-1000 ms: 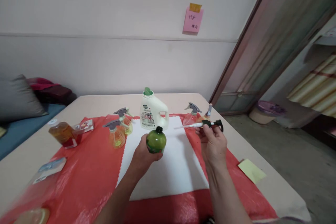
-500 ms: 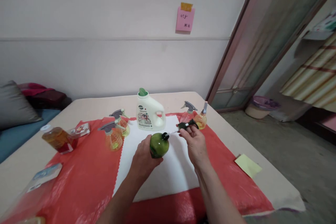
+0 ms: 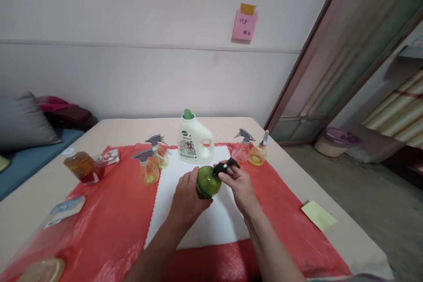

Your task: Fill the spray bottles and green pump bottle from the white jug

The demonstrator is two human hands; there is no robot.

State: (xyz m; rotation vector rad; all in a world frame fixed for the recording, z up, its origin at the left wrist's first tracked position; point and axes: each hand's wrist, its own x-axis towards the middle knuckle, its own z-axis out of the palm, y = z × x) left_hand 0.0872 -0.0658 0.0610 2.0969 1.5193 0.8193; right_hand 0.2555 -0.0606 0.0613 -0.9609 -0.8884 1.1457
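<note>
The left hand (image 3: 187,196) is grasping the green bottle (image 3: 208,181) in front of the pale jug (image 3: 202,150) while the right hand (image 3: 242,186) is pinching the black pump (image 3: 223,167) at its neck, seating unclear; good handling means keeping both aligned.

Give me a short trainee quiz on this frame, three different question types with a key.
1. True or false: the right hand holds the black pump at the neck of the green bottle.

2. How is the pale jug placed?
A) on its side, on the floor
B) upright, on the white cloth
C) upside down, on the blue seat

3. Fill in the colour: the note taped to the wall is ____.

Key: 1 true; 2 B; 3 pink.
</note>
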